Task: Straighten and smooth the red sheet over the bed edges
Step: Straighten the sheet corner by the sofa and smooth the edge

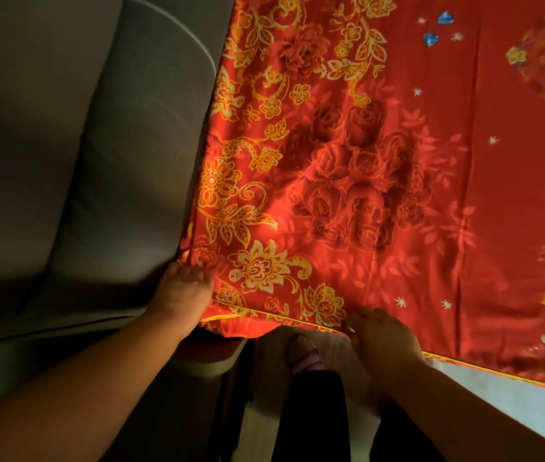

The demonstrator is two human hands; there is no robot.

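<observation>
The red sheet (381, 181) lies spread across the top of the bed, its gold flower border running along the side next to the grey padded headboard (64, 145) and its plain red field with small white stars stretching away to my right. Most of what I can see of it is flat. A long lengthwise crease runs down through the rose print toward the hem, and a few soft ripples sit near the lower right. The yellow-piped hem (297, 320) hangs just over the bed's near edge, and further right a strip of pale mattress side (514, 395) shows bare below it.

I judge the job well along but not finished: the corner by the headboard is bunched, the hem looks uneven, and the crease needs pressing out.

My left hand (181, 291) is at that corner, fingers curled into the cloth where sheet meets headboard; the grip looks closed on the fabric, though the fingertips are buried in it. My right hand (384, 335) rests on the hem, fingers spread over the edge. I cannot tell whether it pinches the cloth or only presses it.

By count: one sheet, one headboard, two hands, and one foot in a striped slipper (306, 355) on the floor below.
</observation>
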